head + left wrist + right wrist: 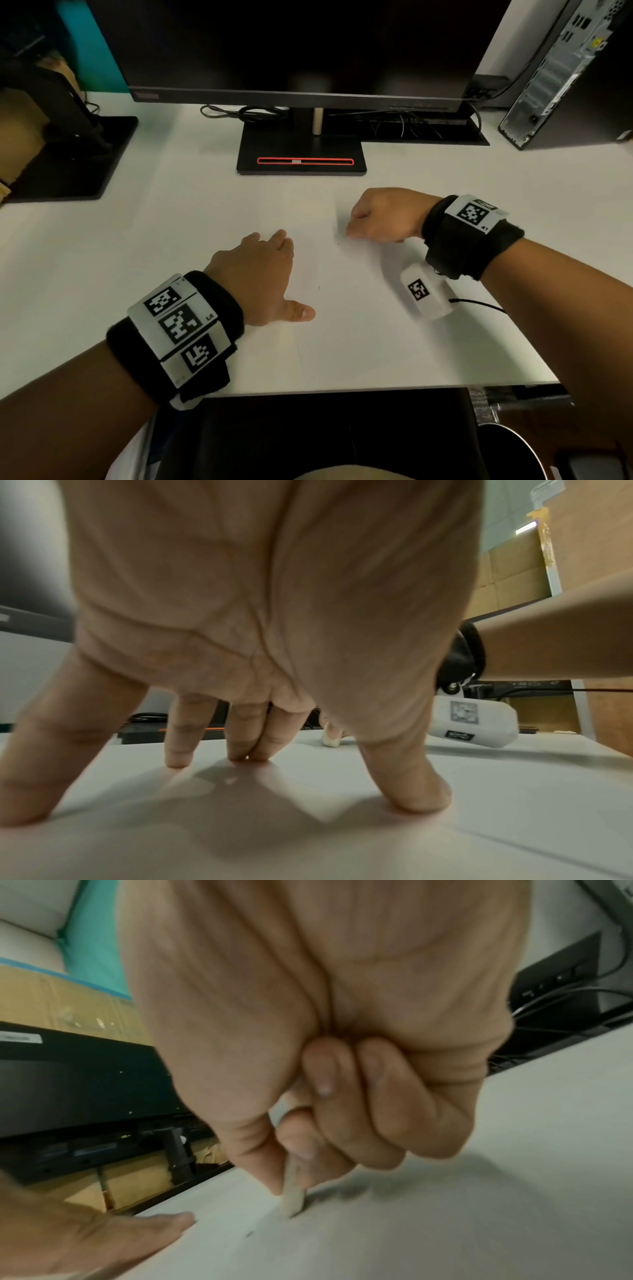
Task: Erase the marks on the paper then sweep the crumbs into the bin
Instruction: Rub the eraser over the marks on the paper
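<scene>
A white sheet of paper lies on the white desk in front of me. My left hand presses flat on its left part, fingers spread and straight. My right hand is curled over the paper's upper right part and pinches a pale eraser between thumb and fingers, its tip touching the sheet. The same eraser shows small in the left wrist view. Faint grey marks lie beside the eraser tip. A tiny dark speck sits mid-sheet.
A monitor on a black stand rises behind the paper. A second black stand is at far left, a computer tower at far right. Below the desk's front edge at the right sits a round bin.
</scene>
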The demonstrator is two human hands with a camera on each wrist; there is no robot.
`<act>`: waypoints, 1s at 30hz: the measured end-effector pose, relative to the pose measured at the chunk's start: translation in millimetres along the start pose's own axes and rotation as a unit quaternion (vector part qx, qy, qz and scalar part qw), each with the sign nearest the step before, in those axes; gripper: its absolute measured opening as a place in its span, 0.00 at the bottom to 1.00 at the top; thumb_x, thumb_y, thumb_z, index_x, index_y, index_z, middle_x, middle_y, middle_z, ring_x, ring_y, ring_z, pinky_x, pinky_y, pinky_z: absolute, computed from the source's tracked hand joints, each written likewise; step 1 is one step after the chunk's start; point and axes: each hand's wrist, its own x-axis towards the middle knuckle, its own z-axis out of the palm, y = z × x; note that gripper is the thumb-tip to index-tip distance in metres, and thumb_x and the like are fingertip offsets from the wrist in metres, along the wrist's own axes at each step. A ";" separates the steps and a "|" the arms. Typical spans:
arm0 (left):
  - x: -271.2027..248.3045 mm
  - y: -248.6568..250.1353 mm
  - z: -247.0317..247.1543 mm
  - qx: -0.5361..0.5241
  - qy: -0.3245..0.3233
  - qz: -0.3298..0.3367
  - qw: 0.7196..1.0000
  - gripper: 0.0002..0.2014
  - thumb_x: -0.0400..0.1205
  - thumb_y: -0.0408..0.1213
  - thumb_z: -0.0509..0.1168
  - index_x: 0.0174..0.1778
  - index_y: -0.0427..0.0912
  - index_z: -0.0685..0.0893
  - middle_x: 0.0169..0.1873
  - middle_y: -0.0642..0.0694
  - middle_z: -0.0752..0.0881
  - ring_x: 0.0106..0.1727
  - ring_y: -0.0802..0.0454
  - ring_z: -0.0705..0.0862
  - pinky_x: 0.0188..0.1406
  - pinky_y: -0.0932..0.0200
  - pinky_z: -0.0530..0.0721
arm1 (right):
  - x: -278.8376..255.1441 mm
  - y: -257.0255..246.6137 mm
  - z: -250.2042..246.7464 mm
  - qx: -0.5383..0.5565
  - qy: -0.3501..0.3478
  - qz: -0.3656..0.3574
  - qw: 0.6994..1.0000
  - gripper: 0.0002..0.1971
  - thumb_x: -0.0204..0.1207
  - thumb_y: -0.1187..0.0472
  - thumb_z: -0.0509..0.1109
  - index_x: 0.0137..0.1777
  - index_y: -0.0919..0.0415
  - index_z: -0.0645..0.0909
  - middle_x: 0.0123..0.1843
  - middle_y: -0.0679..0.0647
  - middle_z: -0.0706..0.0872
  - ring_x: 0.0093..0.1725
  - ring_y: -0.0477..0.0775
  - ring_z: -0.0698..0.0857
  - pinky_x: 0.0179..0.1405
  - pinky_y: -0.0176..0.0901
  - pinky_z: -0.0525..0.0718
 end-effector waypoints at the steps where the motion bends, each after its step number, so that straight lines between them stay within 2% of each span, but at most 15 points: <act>1: 0.4 -0.1 -0.1 -0.001 -0.001 0.000 1.000 0.58 0.75 0.75 0.61 0.88 0.42 0.42 0.88 0.51 0.41 0.88 0.42 0.47 0.76 0.37 0.70 | -0.2 -2.0 -0.2 -0.008 0.009 -0.009 1.000 0.20 0.82 0.50 0.66 0.30 0.59 0.72 0.29 0.56 0.75 0.30 0.57 0.73 0.33 0.46 0.74; 4: 2.6 -0.6 0.6 -0.001 -0.001 0.003 1.000 0.59 0.74 0.75 0.61 0.88 0.42 0.41 0.88 0.51 0.41 0.88 0.42 0.47 0.77 0.37 0.69 | -3.1 -14.8 12.5 0.005 -0.023 -0.057 0.998 0.20 0.82 0.50 0.65 0.30 0.58 0.71 0.28 0.54 0.74 0.28 0.54 0.72 0.31 0.43 0.75; 7: 1.1 -0.6 0.4 -0.004 -0.002 0.002 1.000 0.58 0.74 0.75 0.61 0.88 0.42 0.41 0.88 0.51 0.40 0.88 0.42 0.47 0.77 0.36 0.69 | -5.9 -9.2 11.9 -0.003 -0.035 -0.029 0.999 0.20 0.81 0.47 0.66 0.31 0.58 0.74 0.27 0.54 0.75 0.26 0.54 0.72 0.33 0.45 0.77; 10: 1.0 -0.5 -0.2 -0.009 0.000 0.004 1.000 0.58 0.75 0.74 0.61 0.88 0.42 0.41 0.88 0.50 0.40 0.88 0.41 0.47 0.78 0.36 0.68 | -8.6 2.2 -2.2 -0.030 0.000 -0.010 0.999 0.21 0.82 0.50 0.66 0.31 0.60 0.71 0.29 0.55 0.73 0.31 0.56 0.72 0.34 0.47 0.73; 12: 1.7 -0.9 0.2 -0.011 0.000 0.006 1.000 0.58 0.74 0.75 0.61 0.88 0.42 0.41 0.88 0.50 0.40 0.88 0.41 0.46 0.78 0.36 0.68 | -11.6 -2.4 1.5 -0.034 0.004 -0.039 0.999 0.21 0.83 0.51 0.66 0.30 0.59 0.70 0.29 0.53 0.72 0.32 0.55 0.71 0.35 0.47 0.72; 14: 1.7 -0.9 0.9 -0.012 0.001 0.006 1.000 0.58 0.74 0.75 0.61 0.88 0.42 0.41 0.88 0.50 0.40 0.88 0.41 0.46 0.78 0.37 0.69 | -14.9 -7.6 12.7 -0.006 -0.023 -0.068 0.997 0.22 0.83 0.51 0.67 0.29 0.57 0.70 0.27 0.51 0.71 0.29 0.53 0.70 0.33 0.46 0.73; 17: -0.2 0.1 0.5 -0.015 0.001 0.005 1.000 0.58 0.75 0.74 0.61 0.88 0.42 0.41 0.88 0.51 0.40 0.88 0.42 0.45 0.78 0.36 0.69 | -17.3 1.2 13.7 0.006 -0.036 -0.034 0.999 0.22 0.83 0.48 0.67 0.29 0.57 0.72 0.26 0.52 0.74 0.27 0.53 0.72 0.33 0.46 0.76; 20: -0.9 1.0 -0.7 -0.019 -0.004 0.005 1.000 0.58 0.75 0.74 0.62 0.88 0.42 0.41 0.88 0.50 0.40 0.88 0.41 0.45 0.79 0.36 0.68 | -22.1 19.6 0.4 0.003 0.017 0.008 1.000 0.21 0.84 0.51 0.66 0.31 0.61 0.74 0.29 0.54 0.76 0.30 0.54 0.74 0.36 0.47 0.76; 21: -0.6 1.0 -1.1 -0.019 -0.002 0.008 1.000 0.58 0.75 0.74 0.62 0.88 0.42 0.43 0.88 0.50 0.41 0.88 0.41 0.47 0.78 0.36 0.69 | -25.9 25.8 -1.0 0.019 0.032 0.015 0.999 0.21 0.84 0.52 0.67 0.30 0.60 0.74 0.28 0.53 0.75 0.30 0.53 0.73 0.35 0.47 0.75; 23: -0.5 0.4 -3.2 -0.020 0.003 0.012 1.000 0.56 0.73 0.74 0.64 0.87 0.42 0.51 0.88 0.49 0.47 0.87 0.41 0.53 0.76 0.37 0.72 | -38.0 38.2 1.5 0.116 0.050 0.024 0.992 0.21 0.83 0.53 0.68 0.29 0.59 0.73 0.26 0.52 0.75 0.27 0.52 0.72 0.30 0.45 0.75; 25: 0.9 -3.0 -7.1 -0.026 0.012 0.013 1.000 0.50 0.70 0.74 0.69 0.79 0.42 0.65 0.83 0.48 0.60 0.80 0.43 0.66 0.70 0.39 0.77 | -57.5 50.9 6.8 0.232 0.066 0.044 0.970 0.20 0.84 0.55 0.69 0.30 0.59 0.74 0.27 0.55 0.77 0.26 0.54 0.72 0.26 0.44 0.74; 26: 3.2 -5.4 -10.1 -0.031 0.017 0.011 0.999 0.46 0.69 0.73 0.70 0.72 0.44 0.69 0.77 0.48 0.66 0.74 0.44 0.71 0.67 0.41 0.79 | -68.6 58.5 9.2 0.272 0.073 0.058 0.958 0.20 0.85 0.55 0.70 0.31 0.59 0.74 0.28 0.56 0.77 0.26 0.54 0.72 0.26 0.44 0.74; 27: 6.6 -7.6 -13.4 -0.039 0.020 0.010 0.999 0.42 0.68 0.74 0.71 0.66 0.45 0.71 0.70 0.48 0.70 0.68 0.46 0.74 0.65 0.43 0.80 | -79.6 65.9 11.9 0.298 0.075 0.075 0.949 0.19 0.85 0.55 0.70 0.32 0.60 0.75 0.29 0.56 0.78 0.27 0.53 0.74 0.27 0.44 0.74; 28: 10.1 -9.3 -17.2 -0.047 0.024 0.005 0.999 0.41 0.69 0.74 0.69 0.65 0.46 0.72 0.65 0.48 0.71 0.65 0.47 0.75 0.65 0.44 0.80 | -89.2 72.6 14.8 0.317 0.075 0.093 0.941 0.19 0.85 0.55 0.70 0.33 0.60 0.77 0.31 0.56 0.79 0.28 0.53 0.75 0.28 0.44 0.76; 30: 18.3 -8.3 -24.8 -0.057 0.034 -0.010 0.998 0.39 0.73 0.74 0.65 0.68 0.46 0.73 0.63 0.48 0.72 0.64 0.46 0.75 0.66 0.44 0.79 | -102.5 83.8 22.2 0.355 0.072 0.120 0.924 0.17 0.85 0.54 0.70 0.35 0.62 0.81 0.32 0.58 0.82 0.31 0.55 0.79 0.31 0.45 0.79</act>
